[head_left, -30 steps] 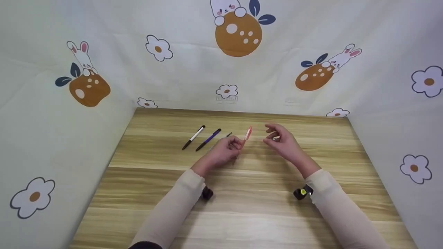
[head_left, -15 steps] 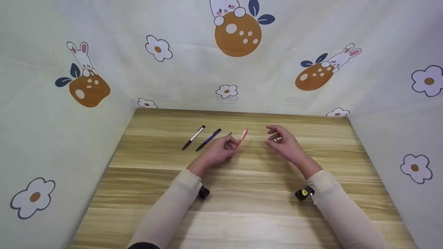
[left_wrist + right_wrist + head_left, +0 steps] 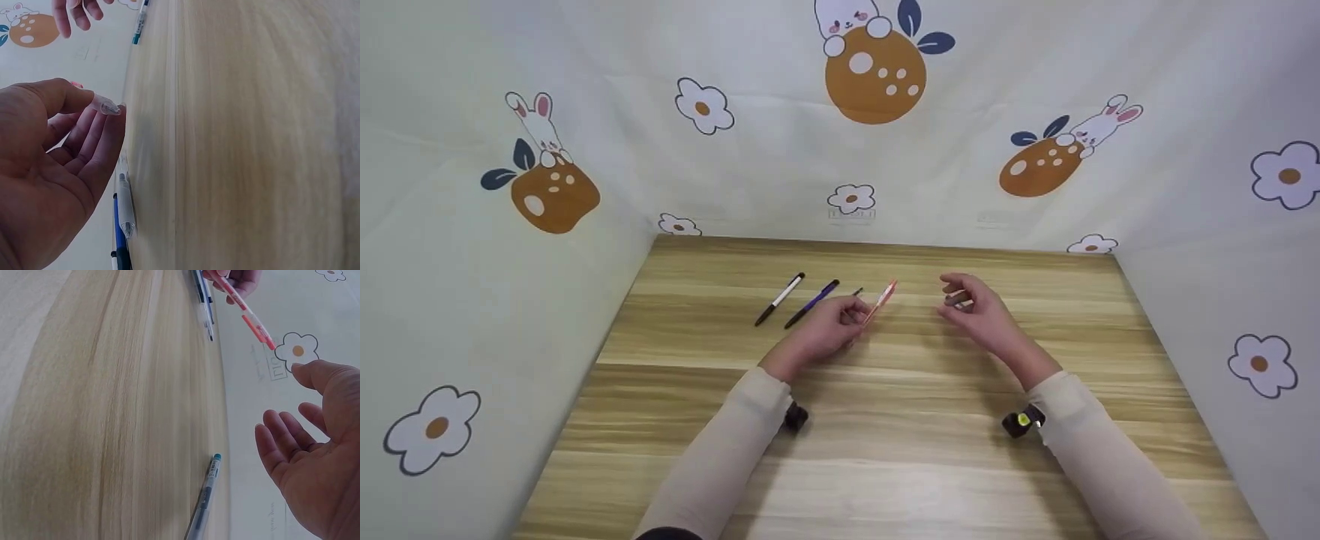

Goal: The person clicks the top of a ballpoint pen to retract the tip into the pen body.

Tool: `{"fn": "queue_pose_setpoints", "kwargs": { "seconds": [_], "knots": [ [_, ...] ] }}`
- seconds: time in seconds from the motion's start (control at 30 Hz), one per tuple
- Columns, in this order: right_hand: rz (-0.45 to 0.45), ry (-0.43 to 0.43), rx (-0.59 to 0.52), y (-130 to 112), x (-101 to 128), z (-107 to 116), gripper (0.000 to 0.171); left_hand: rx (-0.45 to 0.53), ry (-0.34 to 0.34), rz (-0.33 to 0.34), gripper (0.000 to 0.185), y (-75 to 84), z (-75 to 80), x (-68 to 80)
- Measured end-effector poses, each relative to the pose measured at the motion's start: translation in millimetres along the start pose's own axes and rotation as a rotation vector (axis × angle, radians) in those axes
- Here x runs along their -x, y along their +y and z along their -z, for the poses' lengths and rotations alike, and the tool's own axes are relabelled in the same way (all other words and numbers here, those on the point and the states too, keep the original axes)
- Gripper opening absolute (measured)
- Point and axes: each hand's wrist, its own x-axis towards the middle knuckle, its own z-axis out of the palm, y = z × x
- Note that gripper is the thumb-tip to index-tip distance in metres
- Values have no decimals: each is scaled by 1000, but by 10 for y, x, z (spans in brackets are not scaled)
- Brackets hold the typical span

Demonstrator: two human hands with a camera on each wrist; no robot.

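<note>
My left hand point(image 3: 856, 315) pinches a red-orange pen point(image 3: 880, 300) by its lower end, so the pen slants up to the right above the wooden table point(image 3: 885, 450). In the right wrist view the same red-orange pen point(image 3: 247, 312) sticks out of the left hand's fingers point(image 3: 236, 278). My right hand point(image 3: 958, 294) hovers a short way to the right with relaxed fingers point(image 3: 281, 439) and holds nothing. Just below it, a clear pen with a teal end point(image 3: 203, 498) lies on the table. In the left wrist view the left hand's thumb point(image 3: 84, 98) meets its fingers, and most of the red-orange pen is hidden.
A black-and-white pen point(image 3: 780, 298) and a blue pen point(image 3: 811, 303) lie side by side on the table left of my left hand. Another pen's dark tip point(image 3: 857, 291) shows behind that hand. Patterned cloth walls point(image 3: 847, 150) close in the table at the back and both sides.
My left hand has drawn a little to the left, and the red-orange pen has tilted lower. The right hand has barely moved.
</note>
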Motion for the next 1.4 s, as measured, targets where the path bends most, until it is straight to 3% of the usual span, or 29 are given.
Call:
{"fn": "queue_pose_setpoints", "kwargs": {
  "seconds": [0.3,0.73,1.0,1.4],
  "knots": [
    [-36,-25,17,10,31,24,54,-217,45,-59,29,-44,31,-21],
    [-20,-19,-1,71,20,35,54,-469,78,-78,37,-89,38,-48],
    [-28,-7,-22,78,38,21,53,-565,120,-50,39,-67,5,-39],
    [-37,-16,-54,64,72,5,56,-696,167,-76,27,-39,-47,-37]
  ]
}}
